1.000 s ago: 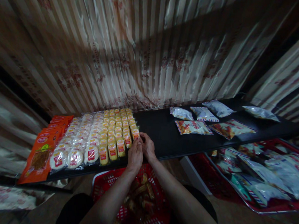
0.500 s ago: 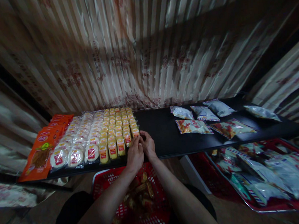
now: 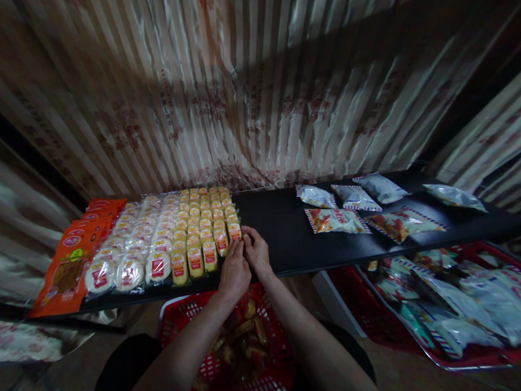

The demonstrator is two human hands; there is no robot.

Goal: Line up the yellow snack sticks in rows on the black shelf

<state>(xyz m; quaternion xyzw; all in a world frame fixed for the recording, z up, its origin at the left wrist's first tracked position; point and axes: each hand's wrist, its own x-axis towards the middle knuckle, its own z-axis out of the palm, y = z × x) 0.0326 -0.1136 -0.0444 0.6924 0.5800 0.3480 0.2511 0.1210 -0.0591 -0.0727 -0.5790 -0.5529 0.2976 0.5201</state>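
Note:
My left hand (image 3: 234,272) and my right hand (image 3: 257,253) meet at the shelf's front, by the rightmost row of wrapped yellow cakes (image 3: 196,262). Between their closed fingers is the front end of that row, a wrapped cake (image 3: 234,230) with a red and yellow label, partly covered by the fingertips. My left fingers press on its near side; my right fingers curl against its right side. Left of the yellow cakes are rows of round white wrapped cakes (image 3: 129,274), then overlapping orange packets (image 3: 64,270) at the far left.
On the right of the black shelf (image 3: 277,230) lie several white snack bags (image 3: 338,220). A red basket (image 3: 171,325) with wrapped snacks sits below, between my knees. Another red basket (image 3: 439,359) full of bags stands lower right. A patterned curtain (image 3: 252,99) hangs behind.
Both hands stay at the front of the rightmost yellow row, with only a tiny shift of the fingers. The view has drifted slightly; everything else keeps its place.

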